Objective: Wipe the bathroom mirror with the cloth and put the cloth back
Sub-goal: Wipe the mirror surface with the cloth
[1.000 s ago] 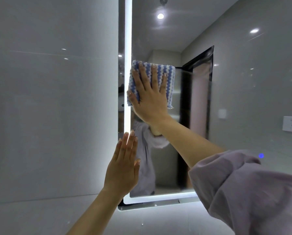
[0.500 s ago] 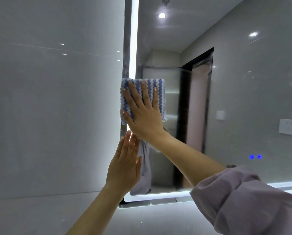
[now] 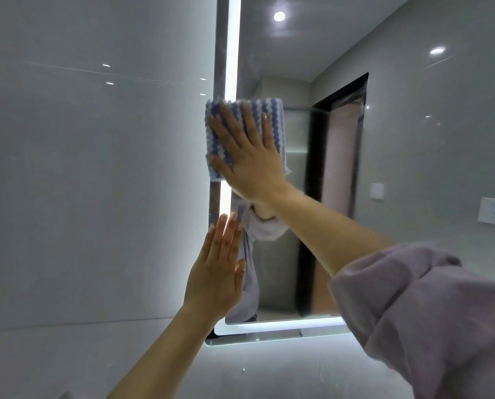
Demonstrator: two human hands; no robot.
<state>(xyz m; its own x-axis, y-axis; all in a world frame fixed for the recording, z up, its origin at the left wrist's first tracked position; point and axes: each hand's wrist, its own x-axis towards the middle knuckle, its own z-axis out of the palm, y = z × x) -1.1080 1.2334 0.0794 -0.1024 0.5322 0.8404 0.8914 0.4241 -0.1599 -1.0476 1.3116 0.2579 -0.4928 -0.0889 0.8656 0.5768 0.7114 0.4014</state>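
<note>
On one mirror, one cloth, two hands

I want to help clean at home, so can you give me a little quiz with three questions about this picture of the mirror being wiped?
1. True or false: the right hand presses the cloth against the mirror with straight fingers.
2. Pick one. The left hand is: A) open, fingers straight, near the mirror's lower left edge; B) gripping the cloth; C) curled in a fist.
3. Fill the gap: the cloth has white and ____ stripes.

Key: 1 true; 2 A; 3 blue.
</note>
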